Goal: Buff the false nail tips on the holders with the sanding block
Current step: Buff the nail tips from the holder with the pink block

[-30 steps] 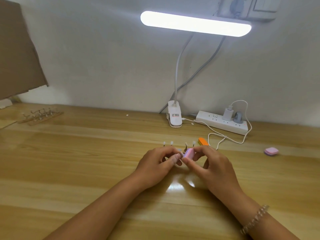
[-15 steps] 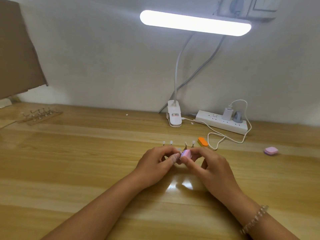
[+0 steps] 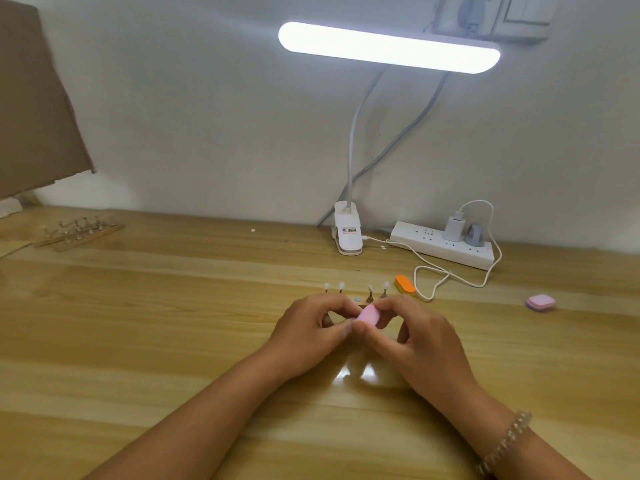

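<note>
Head view. A person's two bare forearms reach in from the bottom edge over a wooden counter (image 3: 138,323), and the hands meet at its middle.

The right hand (image 3: 422,344) pinches a small pink block (image 3: 369,315) between thumb and forefinger, its broad pink face turned up. The left hand (image 3: 311,334) has its fingers curled, with thumb and forefinger tips pressed together against the block's left end. What its grip holds is hidden, so I cannot tell. A beaded bracelet (image 3: 505,441) sits on the right wrist.

Just beyond the hands, four nail tips (image 3: 341,285) stand upright on small holders in a row, two to the left and two to the right. An orange block (image 3: 404,284) lies just right of the row. A second pink pad (image 3: 541,302) lies well apart at the right.

Since a second ago the pink block has slid a little left and nearer the person, showing more of its top face. The hands have shifted with it. The four holders stand where they were.

At the back, a lit bar lamp (image 3: 388,46) rises from a white clip (image 3: 348,233). To the clip's right is a power strip (image 3: 443,245) with a looping white cable. Far left, a rack (image 3: 81,230) of more holders lies below a cardboard sheet (image 3: 34,109).
</note>
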